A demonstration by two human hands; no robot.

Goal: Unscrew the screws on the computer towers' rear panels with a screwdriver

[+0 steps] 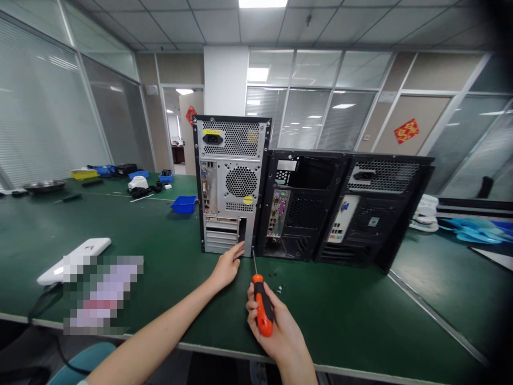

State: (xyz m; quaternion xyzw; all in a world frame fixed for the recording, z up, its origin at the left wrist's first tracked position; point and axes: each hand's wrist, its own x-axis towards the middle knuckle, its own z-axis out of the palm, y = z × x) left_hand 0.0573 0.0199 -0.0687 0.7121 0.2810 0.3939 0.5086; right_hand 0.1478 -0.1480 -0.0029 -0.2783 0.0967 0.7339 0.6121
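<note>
Three computer cases stand side by side with their backs towards me: a silver-backed one [250, 224], a black one [296, 198] and another black one [363, 214] at the right. My right hand [274, 318] is wrapped round an orange and black screwdriver [264, 310], whose shaft points up to the lower right corner of the silver case. My left hand [227, 266] rests against that case's bottom edge, fingers stretched out beside the open slot, holding nothing. Small screws [279, 289] lie on the table just right of the screwdriver.
On the green table [168, 256] a white power strip [80, 256] and a blurred-out flat item [106, 294] lie at the left. A blue tray [184, 204] sits behind the silver case's left side. Farther back are a yellow tray [83, 174] and a metal dish [45, 186].
</note>
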